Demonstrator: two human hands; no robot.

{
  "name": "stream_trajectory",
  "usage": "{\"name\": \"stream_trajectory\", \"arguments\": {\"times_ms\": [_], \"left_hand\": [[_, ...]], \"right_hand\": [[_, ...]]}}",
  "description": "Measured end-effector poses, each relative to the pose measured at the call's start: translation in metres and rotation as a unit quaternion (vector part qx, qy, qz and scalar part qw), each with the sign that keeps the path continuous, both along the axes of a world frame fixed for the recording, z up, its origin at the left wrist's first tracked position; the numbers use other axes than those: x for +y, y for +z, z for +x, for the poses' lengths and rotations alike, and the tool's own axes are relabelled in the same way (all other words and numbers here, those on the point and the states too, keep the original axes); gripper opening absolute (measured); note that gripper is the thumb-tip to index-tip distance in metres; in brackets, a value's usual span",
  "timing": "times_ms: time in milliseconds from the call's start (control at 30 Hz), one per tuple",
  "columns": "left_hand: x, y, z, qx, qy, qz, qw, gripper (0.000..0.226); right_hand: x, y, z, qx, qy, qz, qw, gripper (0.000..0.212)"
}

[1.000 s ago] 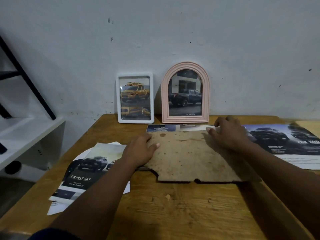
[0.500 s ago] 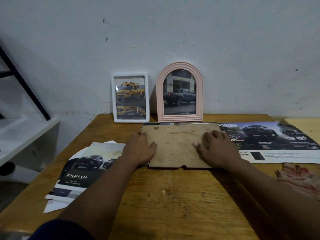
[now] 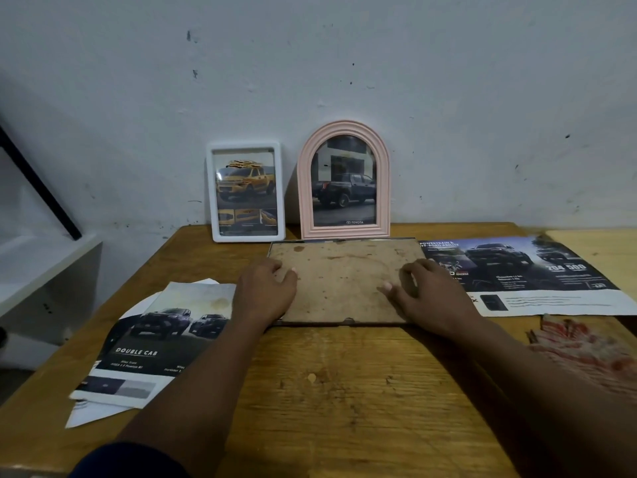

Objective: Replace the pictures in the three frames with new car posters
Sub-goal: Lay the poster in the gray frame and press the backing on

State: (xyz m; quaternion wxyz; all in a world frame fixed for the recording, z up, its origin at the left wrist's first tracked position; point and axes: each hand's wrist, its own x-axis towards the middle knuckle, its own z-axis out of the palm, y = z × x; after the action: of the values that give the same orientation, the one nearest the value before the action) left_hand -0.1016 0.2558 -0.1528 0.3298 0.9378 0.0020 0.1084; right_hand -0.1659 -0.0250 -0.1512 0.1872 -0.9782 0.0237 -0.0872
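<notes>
A brown backing board (image 3: 344,277) lies flat inside a thin dark frame, face down, at the middle of the wooden table (image 3: 344,391). My left hand (image 3: 263,293) rests on its left edge with fingers spread. My right hand (image 3: 431,294) presses on its right side, fingers bent. A white rectangular frame (image 3: 245,192) with a yellow pickup picture leans on the wall. Beside it stands a pink arched frame (image 3: 344,182) holding a dark pickup picture. A dark car poster (image 3: 524,274) lies to the right of the board. Another poster (image 3: 155,339) marked DOUBLE CAB lies at the left.
A red and white cloth (image 3: 586,350) lies at the table's right edge. A white shelf (image 3: 41,270) with a black slanted bar stands to the left of the table. The grey wall (image 3: 344,81) closes the back.
The backing board has slid away from me and settled square into the frame. Both hands moved with it, the right hand shifting from the far edge down onto the board's right side.
</notes>
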Motion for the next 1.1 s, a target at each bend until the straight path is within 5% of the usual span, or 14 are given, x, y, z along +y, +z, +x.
{"name": "stream_trajectory", "arguments": {"times_ms": [167,400,600,733,867,1000,1100], "left_hand": [[0.002,0.002,-0.006,0.078,-0.076,0.090,0.990,0.073],[0.003,0.003,-0.004,0.072,-0.074,0.050,0.993,0.076],[0.008,0.003,-0.004,0.118,-0.097,0.070,0.986,0.099],[0.011,0.001,-0.003,0.142,-0.122,0.091,0.978,0.128],[0.008,-0.003,-0.003,0.086,-0.089,0.039,0.992,0.098],[0.008,-0.002,0.001,0.092,-0.084,0.030,0.992,0.091],[0.009,-0.002,-0.002,0.098,-0.091,0.029,0.991,0.088]], "right_hand": [[0.006,-0.004,0.005,-0.022,-0.015,0.006,1.000,0.065],[0.008,-0.008,0.007,-0.064,-0.052,-0.014,0.997,0.065],[-0.006,0.002,0.003,0.097,0.069,-0.018,0.993,0.105],[0.001,-0.003,-0.002,0.050,0.036,0.022,0.998,0.091],[0.009,-0.008,-0.006,-0.038,0.011,-0.006,0.999,0.087],[-0.001,0.001,-0.008,0.050,0.082,-0.037,0.995,0.096],[0.000,-0.002,-0.010,0.030,0.077,-0.017,0.996,0.092]]}}
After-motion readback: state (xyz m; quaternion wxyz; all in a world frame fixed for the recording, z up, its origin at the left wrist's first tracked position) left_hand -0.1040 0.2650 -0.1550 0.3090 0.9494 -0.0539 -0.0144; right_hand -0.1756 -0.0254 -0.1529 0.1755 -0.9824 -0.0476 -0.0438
